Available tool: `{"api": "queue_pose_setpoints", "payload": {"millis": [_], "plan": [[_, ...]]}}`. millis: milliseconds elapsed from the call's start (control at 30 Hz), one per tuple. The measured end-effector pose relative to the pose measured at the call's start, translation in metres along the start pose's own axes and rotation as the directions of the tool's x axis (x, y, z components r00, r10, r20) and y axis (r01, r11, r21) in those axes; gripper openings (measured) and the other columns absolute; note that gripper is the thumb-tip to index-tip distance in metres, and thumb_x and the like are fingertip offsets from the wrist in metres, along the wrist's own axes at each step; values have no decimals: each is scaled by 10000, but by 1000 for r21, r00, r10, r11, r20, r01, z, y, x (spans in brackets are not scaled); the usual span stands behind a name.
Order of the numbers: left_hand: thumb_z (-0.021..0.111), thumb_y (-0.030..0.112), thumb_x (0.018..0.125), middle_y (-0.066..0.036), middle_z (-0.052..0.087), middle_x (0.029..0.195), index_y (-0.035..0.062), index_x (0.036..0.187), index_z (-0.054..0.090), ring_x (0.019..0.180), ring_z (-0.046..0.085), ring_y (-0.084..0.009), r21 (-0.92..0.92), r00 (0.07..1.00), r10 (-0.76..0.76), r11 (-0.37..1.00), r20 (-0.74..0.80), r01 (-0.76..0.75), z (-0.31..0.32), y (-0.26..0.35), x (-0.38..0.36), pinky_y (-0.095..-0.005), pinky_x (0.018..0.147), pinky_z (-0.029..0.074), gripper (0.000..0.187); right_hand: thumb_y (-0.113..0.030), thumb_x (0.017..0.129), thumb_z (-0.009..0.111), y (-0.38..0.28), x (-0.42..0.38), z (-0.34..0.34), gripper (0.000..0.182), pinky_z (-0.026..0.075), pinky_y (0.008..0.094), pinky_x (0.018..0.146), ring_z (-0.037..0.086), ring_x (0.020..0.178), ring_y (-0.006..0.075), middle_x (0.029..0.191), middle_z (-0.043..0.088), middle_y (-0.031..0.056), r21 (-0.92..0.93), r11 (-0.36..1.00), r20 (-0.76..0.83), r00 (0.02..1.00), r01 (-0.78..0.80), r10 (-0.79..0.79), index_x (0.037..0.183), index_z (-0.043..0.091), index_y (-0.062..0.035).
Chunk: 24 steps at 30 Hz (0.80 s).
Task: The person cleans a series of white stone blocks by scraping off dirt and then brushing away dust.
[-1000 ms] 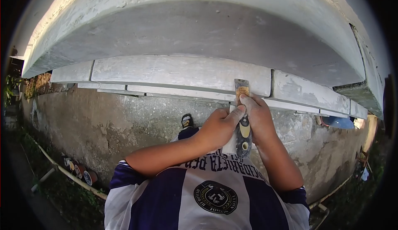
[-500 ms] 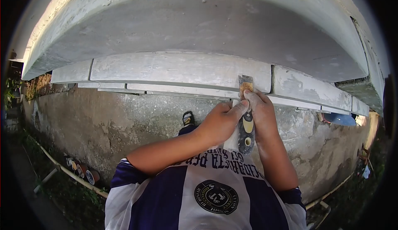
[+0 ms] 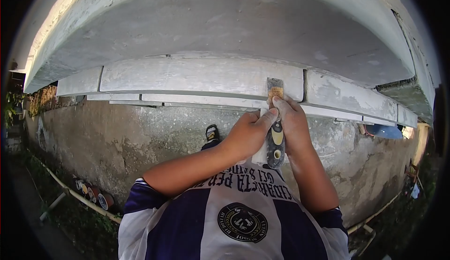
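Observation:
A putty knife [image 3: 275, 140] with a black and cream handle stands blade-up in front of my chest, its metal blade rusty and smeared. My right hand [image 3: 294, 119] is closed around it from the right, thumb on the lower blade. From the left, my left hand [image 3: 248, 133] is closed, with its thumb pressed on the neck of the same knife. A pale strip [image 3: 260, 155] shows beside the handle under my left hand; I cannot tell what it is. The blade overlaps the whitish block ledge [image 3: 197, 76] in this view.
A broad grey concrete overhang [image 3: 225, 21] curves above the ledge. Below is a worn concrete surface [image 3: 154, 129], where my sandalled foot [image 3: 212, 133] shows. Pots [image 3: 105, 200] and a long pole [image 3: 79, 199] lie at lower left; a blue object [image 3: 384, 131] is at right.
Both hands and the putty knife have shifted slightly up and left in view. The camera view has also moved a little; the grip looks the same.

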<state>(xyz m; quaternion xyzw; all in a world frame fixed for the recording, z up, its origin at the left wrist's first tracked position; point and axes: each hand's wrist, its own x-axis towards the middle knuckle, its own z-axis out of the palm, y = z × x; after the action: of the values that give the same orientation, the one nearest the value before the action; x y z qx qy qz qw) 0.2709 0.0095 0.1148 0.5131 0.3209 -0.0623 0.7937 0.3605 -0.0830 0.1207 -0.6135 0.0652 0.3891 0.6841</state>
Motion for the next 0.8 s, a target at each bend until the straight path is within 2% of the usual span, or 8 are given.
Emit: {"api": "queue_pose_setpoints", "payload": {"millis": [100, 200, 233, 333, 467, 567, 667, 800], "plan": [[528, 401, 1034, -61, 583, 661, -47, 798, 642, 609, 506, -105, 130, 997, -44, 991, 62, 36, -6, -12, -11, -304, 572, 428, 519, -138, 1016, 502, 7, -18, 0, 167, 468, 254, 625, 571, 717, 99, 856, 608, 32, 9, 1000, -26, 1000, -7, 7, 1032, 613, -15], [522, 410, 1037, -51, 568, 644, -49, 806, 645, 588, 492, -95, 78, 998, -12, 997, 69, 7, 1, -9, -24, -300, 545, 413, 529, -133, 1014, 501, 11, -25, -4, 168, 471, 257, 627, 576, 722, 101, 857, 609, 32, -14, 1000, -30, 999, -12, 12, 1032, 614, -11], [518, 407, 1041, -35, 562, 635, -53, 854, 649, 592, 492, -89, 284, 986, -118, 955, 118, 80, -8, 3, -23, -289, 545, 414, 514, -136, 1013, 503, 12, -23, -5, 173, 476, 258, 640, 584, 734, 102, 863, 613, 36, -25, 1000, -38, 999, 0, -1, 1037, 615, -5], [517, 399, 1043, -25, 550, 621, -51, 879, 648, 592, 489, -85, -102, 996, 6, 995, 84, 3, 8, -2, -21, -283, 544, 414, 497, -135, 1015, 500, -3, -27, -1, 175, 474, 257, 651, 582, 745, 99, 862, 614, 37, 11, 1000, 6, 1000, -18, 18, 1033, 617, -8], [501, 361, 1054, -47, 608, 686, -56, 907, 657, 631, 526, -99, 342, 997, 27, 938, 73, -51, -4, -21, -18, -292, 594, 449, 469, -133, 1005, 506, 19, -27, -9, 173, 485, 256, 647, 599, 724, 116, 858, 623, 50, -26, 998, -20, 998, 58, -59, 1032, 610, 3], [485, 337, 1067, -62, 669, 833, -28, 988, 652, 723, 617, -95, 138, 987, 16, 990, 158, -38, -6, -28, -17, -245, 661, 503, 409, -132, 1010, 496, 21, -22, -6, 161, 466, 248, 636, 570, 716, 96, 832, 604, 33, 12, 1000, -17, 1000, 12, -12, 1011, 599, -9], [481, 331, 1071, -42, 662, 822, -27, 982, 656, 698, 576, -82, 43, 991, 54, 997, 124, -60, -5, -40, -10, -248, 645, 481, 408, -128, 1015, 492, 29, -22, -10, 150, 441, 245, 644, 527, 717, 79, 829, 582, 14, 13, 1000, -7, 1000, 27, -27, 992, 598, -25], [489, 333, 1071, -11, 645, 809, -9, 961, 643, 699, 562, -46, 214, 961, 171, 952, 218, -218, -8, -56, -20, -233, 609, 465, 391, -131, 1030, 486, 49, -29, -23, 164, 437, 239, 676, 523, 755, 69, 854, 579, 2, -68, 984, 45, 985, 167, -164, 1025, 609, -23]]}}
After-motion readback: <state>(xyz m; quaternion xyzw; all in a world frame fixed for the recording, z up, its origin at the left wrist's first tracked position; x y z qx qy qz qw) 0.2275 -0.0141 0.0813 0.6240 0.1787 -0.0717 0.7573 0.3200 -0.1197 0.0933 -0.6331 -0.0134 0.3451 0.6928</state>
